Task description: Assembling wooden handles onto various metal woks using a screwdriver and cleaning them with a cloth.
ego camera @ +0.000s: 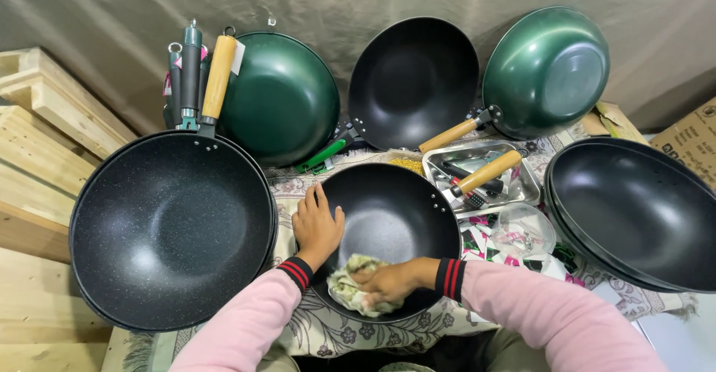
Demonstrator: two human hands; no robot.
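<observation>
Head view: right hand [388, 281] grips cloth [349, 290] inside black wok [395, 223]; left hand [317, 226] flat on rim.

A right hand [386, 281] presses a crumpled cloth [350, 294] inside a black wok [399, 215] while the left hand [317, 226] steadies its rim, among displayed green woks [280, 96].
</observation>
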